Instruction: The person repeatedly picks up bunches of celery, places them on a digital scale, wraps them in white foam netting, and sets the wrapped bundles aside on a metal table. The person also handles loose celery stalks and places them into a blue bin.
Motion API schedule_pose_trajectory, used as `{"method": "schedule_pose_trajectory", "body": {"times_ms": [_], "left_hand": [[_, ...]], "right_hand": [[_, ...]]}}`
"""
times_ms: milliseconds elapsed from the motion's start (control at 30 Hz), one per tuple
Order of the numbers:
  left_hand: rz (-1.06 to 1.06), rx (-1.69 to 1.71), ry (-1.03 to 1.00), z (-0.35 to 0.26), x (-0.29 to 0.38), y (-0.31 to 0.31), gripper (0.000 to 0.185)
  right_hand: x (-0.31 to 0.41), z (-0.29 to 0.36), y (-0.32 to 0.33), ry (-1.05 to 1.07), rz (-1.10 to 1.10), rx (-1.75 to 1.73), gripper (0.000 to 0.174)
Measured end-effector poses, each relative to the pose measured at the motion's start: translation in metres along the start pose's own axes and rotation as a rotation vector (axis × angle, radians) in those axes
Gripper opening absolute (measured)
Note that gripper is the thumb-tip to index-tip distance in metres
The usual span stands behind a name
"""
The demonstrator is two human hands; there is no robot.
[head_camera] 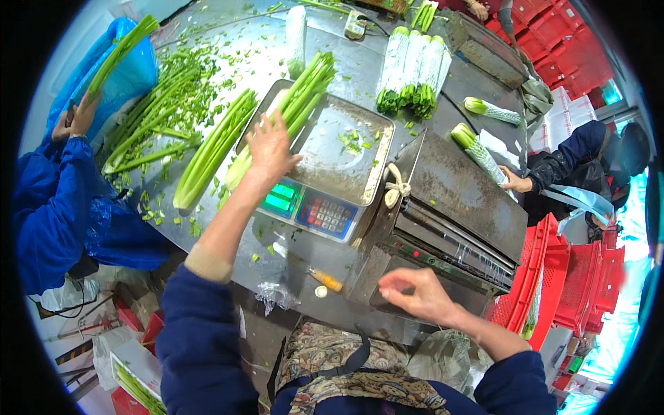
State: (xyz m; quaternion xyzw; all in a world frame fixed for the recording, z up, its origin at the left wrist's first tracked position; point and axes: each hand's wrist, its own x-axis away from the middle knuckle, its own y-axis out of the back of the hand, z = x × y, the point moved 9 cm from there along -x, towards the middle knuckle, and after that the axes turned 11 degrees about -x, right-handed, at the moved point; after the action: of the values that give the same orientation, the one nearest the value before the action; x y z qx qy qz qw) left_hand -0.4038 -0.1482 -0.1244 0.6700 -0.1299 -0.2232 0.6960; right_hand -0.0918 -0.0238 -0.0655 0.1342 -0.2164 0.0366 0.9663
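Observation:
My left hand (pixel 271 147) lies with spread fingers over a celery bunch (pixel 306 96) that slants across the left side of the metal tray (pixel 386 155) of a digital scale; whether it grips the stalks I cannot tell. Another celery bunch (pixel 215 150) rests on the metal table just left of the scale. My right hand (pixel 415 295), fingers curled and apart with nothing in them, hovers above the front of a metal film-wrapping machine (pixel 451 197). A small tool with a yellow handle (pixel 331 282) lies on the table between my hands.
Net-sleeved celery bunches (pixel 415 67) lie behind the scale. Loose stalks and trimmings (pixel 176 93) cover the left side. A co-worker's hands (pixel 80 116) hold celery at left; another's hand (pixel 513 180) touches a sleeved bunch (pixel 480 150) at right. Red crates (pixel 539 280) stand beside the machine.

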Motion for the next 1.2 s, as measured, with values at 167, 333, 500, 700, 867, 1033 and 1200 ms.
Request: {"method": "schedule_pose_trajectory", "body": {"times_ms": [167,333,500,700,867,1033,1200], "left_hand": [[0.024,0.001,0.059,0.046,-0.024,-0.058,0.081],[0.878,1.246,0.238,-0.04,0.058,0.015,0.072],[1.391,1.618,-0.294,-0.2,0.183,0.109,0.067],[1.664,1.72,0.002,-0.319,0.246,0.171,0.085],[1.29,1.023,-0.979,-0.435,0.328,0.122,0.028],[1.02,0.689,-1.705,-0.56,0.473,0.133,0.021],[0.414,0.339,-2.055,-0.628,0.554,0.117,0.02]], "right_hand": [[0.04,-0.004,0.001,0.109,-0.047,0.0,0.023],[0.072,0.06,0.048,0.581,-0.268,0.641,0.071],[0.098,0.088,0.061,0.896,-0.423,1.166,0.058],[0.195,0.037,0.132,0.439,-0.362,0.988,0.038],[0.327,-0.03,0.213,0.285,-0.91,0.817,0.039],[0.419,-0.059,0.239,0.106,-1.178,0.598,0.042],[0.49,-0.091,0.227,-0.11,-1.219,0.49,0.038]]}}
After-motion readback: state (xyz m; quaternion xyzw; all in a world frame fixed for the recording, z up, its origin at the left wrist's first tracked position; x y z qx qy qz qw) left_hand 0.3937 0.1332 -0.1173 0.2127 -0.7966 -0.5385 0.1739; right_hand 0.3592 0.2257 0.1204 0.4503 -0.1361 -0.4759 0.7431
